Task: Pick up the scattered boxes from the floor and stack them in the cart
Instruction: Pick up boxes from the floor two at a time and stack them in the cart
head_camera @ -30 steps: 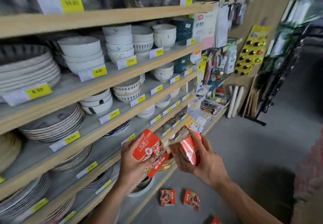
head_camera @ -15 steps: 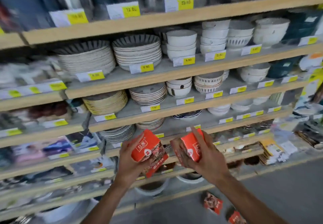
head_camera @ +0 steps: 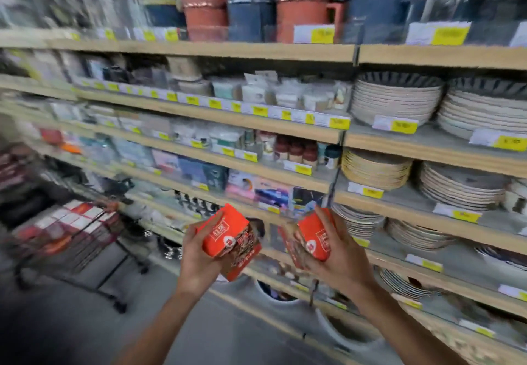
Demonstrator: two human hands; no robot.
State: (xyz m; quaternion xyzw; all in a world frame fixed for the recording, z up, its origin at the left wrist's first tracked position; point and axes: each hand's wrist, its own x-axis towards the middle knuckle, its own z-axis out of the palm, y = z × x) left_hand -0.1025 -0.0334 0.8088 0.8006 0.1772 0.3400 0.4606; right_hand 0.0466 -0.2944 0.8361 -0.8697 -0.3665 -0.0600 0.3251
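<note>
Both hands grasp red boxes, held up in front of the shelving [head_camera: 256,125]. Left hand [head_camera: 196,262] has its grip wrapped around a small stack of red boxes [head_camera: 231,242], fingers curled over the top edge, thumb side underneath; the stack is tilted. Right hand [head_camera: 339,259] has its grip closed around another red box [head_camera: 313,239], fingers across the face, box also tilted. The two loads sit just beside each other, apart, neither touching the shelving.

Cart [head_camera: 65,233] stands on the floor to the left of the shelving's lower tiers, well apart from both hands. Red and white boxes lie inside its wire basket; the view is blurred, so their count cannot be told.

Shelving to the right of the hands carries stacks of plates [head_camera: 396,99]. Top shelf holds red and blue jugs [head_camera: 302,5]. Yellow price tags [head_camera: 322,35] run along the shelf edges.
</note>
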